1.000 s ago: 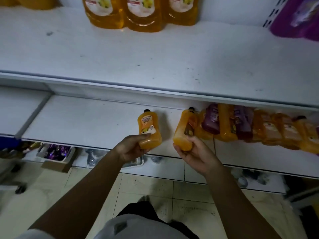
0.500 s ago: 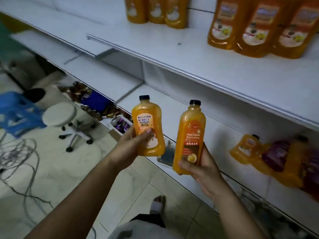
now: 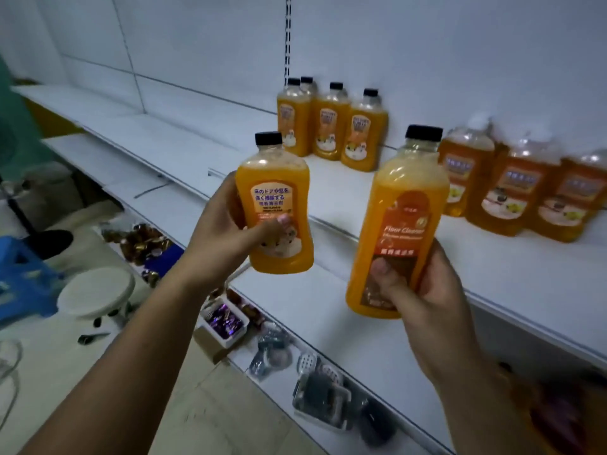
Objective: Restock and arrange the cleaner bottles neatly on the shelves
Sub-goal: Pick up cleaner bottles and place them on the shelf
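My left hand (image 3: 226, 238) grips a small orange cleaner bottle (image 3: 274, 198) with a black cap, upright in front of the white shelf (image 3: 377, 231). My right hand (image 3: 423, 290) holds a taller orange floor cleaner bottle (image 3: 407, 205) upright, thumb across its lower label. Both bottles hang in the air just before the shelf's front edge. On the shelf behind stand several small orange bottles (image 3: 328, 126) in a group, and to the right stand three darker amber bottles (image 3: 515, 188).
A lower shelf (image 3: 312, 310) runs beneath. On the floor lie a tray of purple packets (image 3: 223, 323), wrapped items (image 3: 144, 241) and packaged goods (image 3: 322, 395). A white stool (image 3: 95, 293) and a blue stool (image 3: 23, 274) stand at left.
Both hands have lifted their bottles from the low shelf up to the higher shelf's level. My view has swung up and left, so the standing bottles now appear straight ahead.
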Demonstrator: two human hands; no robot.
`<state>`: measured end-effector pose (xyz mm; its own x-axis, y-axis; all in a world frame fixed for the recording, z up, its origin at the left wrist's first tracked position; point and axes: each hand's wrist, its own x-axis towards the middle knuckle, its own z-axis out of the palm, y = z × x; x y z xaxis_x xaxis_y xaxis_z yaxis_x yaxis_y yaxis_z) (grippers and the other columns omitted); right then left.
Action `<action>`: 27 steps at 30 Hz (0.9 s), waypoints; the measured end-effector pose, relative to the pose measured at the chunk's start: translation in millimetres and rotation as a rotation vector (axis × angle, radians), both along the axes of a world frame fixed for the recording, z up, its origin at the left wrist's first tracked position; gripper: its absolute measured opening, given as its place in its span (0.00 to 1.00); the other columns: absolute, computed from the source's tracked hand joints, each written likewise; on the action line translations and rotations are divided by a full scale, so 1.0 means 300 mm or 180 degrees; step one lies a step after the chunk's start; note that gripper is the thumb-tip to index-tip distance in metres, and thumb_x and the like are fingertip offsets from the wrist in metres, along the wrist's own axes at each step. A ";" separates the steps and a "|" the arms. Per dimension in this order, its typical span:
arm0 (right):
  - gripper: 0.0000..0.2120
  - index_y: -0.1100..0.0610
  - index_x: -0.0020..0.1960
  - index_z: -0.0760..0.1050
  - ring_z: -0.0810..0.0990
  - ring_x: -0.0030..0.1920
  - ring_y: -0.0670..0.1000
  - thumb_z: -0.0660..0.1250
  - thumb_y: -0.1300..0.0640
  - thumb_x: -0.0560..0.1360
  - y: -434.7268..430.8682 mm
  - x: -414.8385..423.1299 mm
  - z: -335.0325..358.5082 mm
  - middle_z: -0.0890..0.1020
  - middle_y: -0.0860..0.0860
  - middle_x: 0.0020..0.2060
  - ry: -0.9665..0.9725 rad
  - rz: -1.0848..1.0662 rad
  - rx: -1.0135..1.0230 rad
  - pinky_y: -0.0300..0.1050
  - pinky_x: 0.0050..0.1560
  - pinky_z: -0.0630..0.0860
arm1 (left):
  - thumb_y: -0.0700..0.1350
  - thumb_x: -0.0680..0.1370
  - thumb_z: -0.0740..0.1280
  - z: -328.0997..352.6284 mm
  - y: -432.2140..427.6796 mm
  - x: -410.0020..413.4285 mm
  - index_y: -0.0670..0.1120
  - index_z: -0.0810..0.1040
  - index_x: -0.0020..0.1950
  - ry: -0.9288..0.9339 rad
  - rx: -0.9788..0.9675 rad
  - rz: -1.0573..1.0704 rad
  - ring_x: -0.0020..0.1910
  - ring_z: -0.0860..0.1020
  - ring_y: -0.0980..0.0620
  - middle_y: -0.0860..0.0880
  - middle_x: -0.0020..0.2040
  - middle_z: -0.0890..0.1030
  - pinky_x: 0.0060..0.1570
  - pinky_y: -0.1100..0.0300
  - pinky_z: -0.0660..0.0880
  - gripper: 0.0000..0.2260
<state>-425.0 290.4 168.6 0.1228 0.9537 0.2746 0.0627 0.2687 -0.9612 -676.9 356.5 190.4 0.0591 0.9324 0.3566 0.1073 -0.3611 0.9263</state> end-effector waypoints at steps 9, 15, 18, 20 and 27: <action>0.27 0.44 0.64 0.77 0.85 0.57 0.43 0.75 0.40 0.67 0.420 -0.134 0.097 0.86 0.41 0.56 -0.0064 -0.0723 0.0072 0.48 0.57 0.81 | 0.43 0.73 0.82 0.130 0.632 -0.083 0.60 0.63 0.77 0.0649 0.0576 -0.0662 0.58 0.84 0.55 0.54 0.66 0.80 0.51 0.58 0.84 0.41; 0.28 0.42 0.65 0.75 0.83 0.55 0.37 0.71 0.37 0.66 0.614 -0.236 0.098 0.85 0.34 0.54 -0.0090 -0.1126 -0.0011 0.33 0.47 0.78 | 0.47 0.73 0.82 0.129 0.932 -0.089 0.64 0.63 0.76 0.0934 0.0647 -0.0887 0.57 0.83 0.61 0.59 0.66 0.78 0.48 0.61 0.84 0.40; 0.23 0.41 0.62 0.76 0.83 0.53 0.34 0.72 0.40 0.68 0.683 -0.258 0.107 0.84 0.31 0.51 -0.0116 -0.1221 -0.0065 0.29 0.42 0.78 | 0.46 0.72 0.82 0.130 1.042 -0.059 0.65 0.63 0.75 0.1109 0.0706 -0.0956 0.57 0.82 0.61 0.58 0.65 0.77 0.46 0.65 0.83 0.40; 0.21 0.41 0.60 0.76 0.83 0.52 0.33 0.72 0.42 0.68 0.723 -0.261 0.118 0.84 0.30 0.49 -0.0100 -0.1266 -0.0067 0.27 0.40 0.78 | 0.44 0.73 0.82 0.126 1.097 -0.031 0.66 0.62 0.74 0.1148 0.0688 -0.1053 0.57 0.81 0.62 0.58 0.64 0.76 0.43 0.67 0.81 0.40; 0.25 0.37 0.61 0.73 0.82 0.53 0.31 0.71 0.36 0.65 0.828 -0.255 0.138 0.83 0.29 0.51 -0.0143 -0.1349 -0.0070 0.27 0.39 0.78 | 0.45 0.74 0.80 0.114 1.204 0.047 0.64 0.58 0.78 0.1469 0.0693 -0.0961 0.65 0.78 0.51 0.54 0.71 0.72 0.58 0.52 0.82 0.42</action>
